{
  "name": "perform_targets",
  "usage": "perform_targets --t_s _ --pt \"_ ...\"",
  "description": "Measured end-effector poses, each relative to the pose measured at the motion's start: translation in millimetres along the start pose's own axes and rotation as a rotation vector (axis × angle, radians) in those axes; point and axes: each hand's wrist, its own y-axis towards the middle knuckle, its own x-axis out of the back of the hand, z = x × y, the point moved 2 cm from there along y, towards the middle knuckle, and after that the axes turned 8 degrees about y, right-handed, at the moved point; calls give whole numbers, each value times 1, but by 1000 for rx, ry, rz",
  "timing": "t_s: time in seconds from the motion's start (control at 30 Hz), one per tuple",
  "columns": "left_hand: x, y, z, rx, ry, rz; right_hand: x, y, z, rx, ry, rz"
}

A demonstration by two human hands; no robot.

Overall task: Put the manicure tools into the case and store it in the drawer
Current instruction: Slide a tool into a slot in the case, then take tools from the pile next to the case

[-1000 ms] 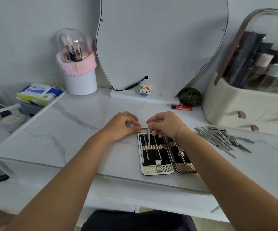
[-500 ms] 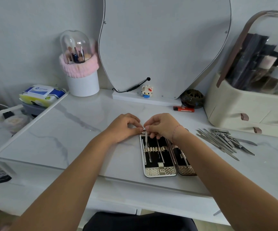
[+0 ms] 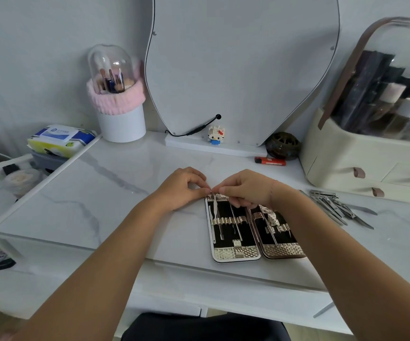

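Far left: domed brush holder [image 3: 116, 94] packed with makeup brushes. Mid-desk [image 3: 100, 198]: case [image 3: 236, 253] lies open flat, several tools strapped into both halves. Left hand [image 3: 182, 190], fingers curled, pinches the case's far corner. Right hand [image 3: 245, 188] pinches the top of a slim tool [image 3: 215, 205] in the left half. Loose tools [image 3: 339, 207] are heaped right of the case. Organizer [image 3: 361, 163] holds bottles.

Just below the right hand's grip [image 3: 244, 189], a slim silver steel tool [image 3: 215, 205] lies in the open rectangular manicure case [image 3: 236, 252], black-lined with gold woven-pattern bands. The white marble desk [image 3: 125, 193] left of the grip shows grey veins; beyond it, a red plastic lighter [image 3: 270, 161].
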Motion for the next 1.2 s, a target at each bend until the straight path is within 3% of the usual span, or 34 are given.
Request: perform_targets --t_s 0.13,0.33,0.7,0.8,0.9,0.97,1.07,1.2 --pt "0 0 0 0 -7 -2 -2 -3 5 -11 -76 126" --pt "-1 1 2 5 -10 -3 -2 -6 5 -4 -109 184" --pt "-1 0 0 0 -25 2 -2 -17 2 50 -133 160" --pt "0 0 0 -3 -14 9 15 -31 0 114 4 -4" --pt "-1 1 2 -17 -21 7 58 -58 -16 163 80 -407" --pt "-2 1 2 -21 -34 2 84 -79 -34 91 -22 -573" --pt "-2 1 2 -17 -58 -4 100 -100 -59 -73 -218 -606" --pt "-2 1 1 -24 -70 -14 94 -105 -79 -151 -339 -598"
